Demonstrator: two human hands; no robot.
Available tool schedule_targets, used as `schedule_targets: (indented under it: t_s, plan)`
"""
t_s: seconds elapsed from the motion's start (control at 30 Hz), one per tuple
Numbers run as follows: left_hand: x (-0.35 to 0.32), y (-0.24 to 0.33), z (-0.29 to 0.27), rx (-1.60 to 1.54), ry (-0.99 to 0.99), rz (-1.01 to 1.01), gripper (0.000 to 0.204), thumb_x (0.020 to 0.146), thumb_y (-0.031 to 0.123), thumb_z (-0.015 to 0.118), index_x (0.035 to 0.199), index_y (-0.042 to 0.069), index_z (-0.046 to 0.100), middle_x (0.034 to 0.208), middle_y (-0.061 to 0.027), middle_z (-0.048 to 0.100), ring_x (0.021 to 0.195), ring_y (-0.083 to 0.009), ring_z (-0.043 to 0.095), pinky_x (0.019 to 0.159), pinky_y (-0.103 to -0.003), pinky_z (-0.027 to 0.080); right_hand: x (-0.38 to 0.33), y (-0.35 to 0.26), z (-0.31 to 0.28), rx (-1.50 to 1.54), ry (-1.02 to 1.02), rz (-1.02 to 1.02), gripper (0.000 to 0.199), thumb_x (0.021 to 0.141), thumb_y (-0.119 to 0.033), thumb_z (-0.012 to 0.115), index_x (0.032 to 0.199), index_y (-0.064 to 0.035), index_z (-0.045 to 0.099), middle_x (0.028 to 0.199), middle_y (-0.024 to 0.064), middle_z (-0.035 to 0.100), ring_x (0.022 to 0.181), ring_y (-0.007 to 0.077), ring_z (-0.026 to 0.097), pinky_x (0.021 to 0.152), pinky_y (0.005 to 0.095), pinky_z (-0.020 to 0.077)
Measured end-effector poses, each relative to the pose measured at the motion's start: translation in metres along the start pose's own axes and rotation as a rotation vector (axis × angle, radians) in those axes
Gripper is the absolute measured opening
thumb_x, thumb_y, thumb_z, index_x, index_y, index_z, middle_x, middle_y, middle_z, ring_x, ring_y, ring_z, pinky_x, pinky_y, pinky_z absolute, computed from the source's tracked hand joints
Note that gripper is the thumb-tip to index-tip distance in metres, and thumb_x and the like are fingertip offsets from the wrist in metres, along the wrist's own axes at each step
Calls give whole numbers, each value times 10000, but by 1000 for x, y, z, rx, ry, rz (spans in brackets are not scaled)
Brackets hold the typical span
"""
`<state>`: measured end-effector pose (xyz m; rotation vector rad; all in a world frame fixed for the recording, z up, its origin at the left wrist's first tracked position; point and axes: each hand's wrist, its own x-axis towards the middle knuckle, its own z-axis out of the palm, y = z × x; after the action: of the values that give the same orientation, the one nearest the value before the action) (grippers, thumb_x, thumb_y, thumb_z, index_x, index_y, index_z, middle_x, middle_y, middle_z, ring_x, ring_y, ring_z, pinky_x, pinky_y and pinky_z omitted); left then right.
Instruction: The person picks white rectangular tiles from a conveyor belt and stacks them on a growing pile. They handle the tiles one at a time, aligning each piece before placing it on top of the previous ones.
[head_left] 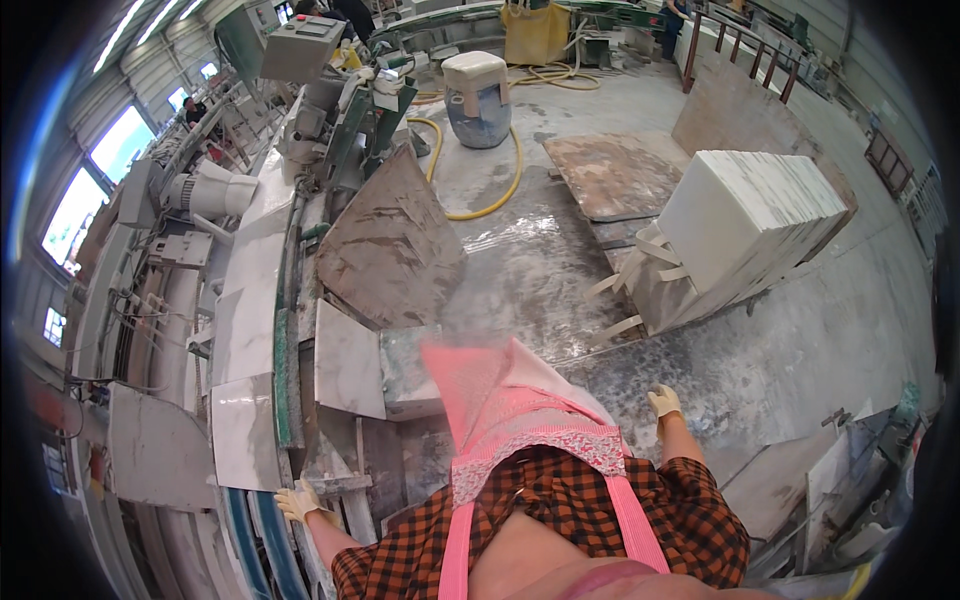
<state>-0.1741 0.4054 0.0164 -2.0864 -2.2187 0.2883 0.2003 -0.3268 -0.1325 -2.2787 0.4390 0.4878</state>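
Here, left hand (297, 500) beside slab (243, 430).

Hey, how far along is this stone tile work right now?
Done: white tiles already lie along the machine's conveyor. In hand: nothing; the gloved left hand rests by the machine edge, and the gloved right hand hangs free. Left: a full strapped stack of white tiles waits on the floor.
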Motion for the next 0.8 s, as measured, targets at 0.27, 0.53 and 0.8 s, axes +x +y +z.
schedule_targets:
  t_s: [0.27,0.53,0.8]
  plan:
    - [10,-2,6,-7,-10,4,927,832,690,469,1459,31,289,1523,-178,269,1378,-343,285,1067,-520,275,-4,-19,-2,-62,29,-74,471,843,-268,622,1240,-20,567,1238,160,609,1126,292,590,915,371,461]
    - [6,-6,7,-36,21,27,943,831,685,478,1492,66,216,1520,-211,256,1380,-365,282,1067,-542,263,7,-26,2,83,38,-153,488,830,-299,617,1258,-66,577,1278,143,590,1181,273,564,964,350,436]
    - [-3,-1,-2,-1,27,31,859,855,629,508,1503,139,229,1525,-200,254,1387,-358,271,1064,-547,269,-2,-28,-9,-9,68,-119,469,829,-293,613,1240,-68,585,1249,145,605,1167,286,570,958,375,443]
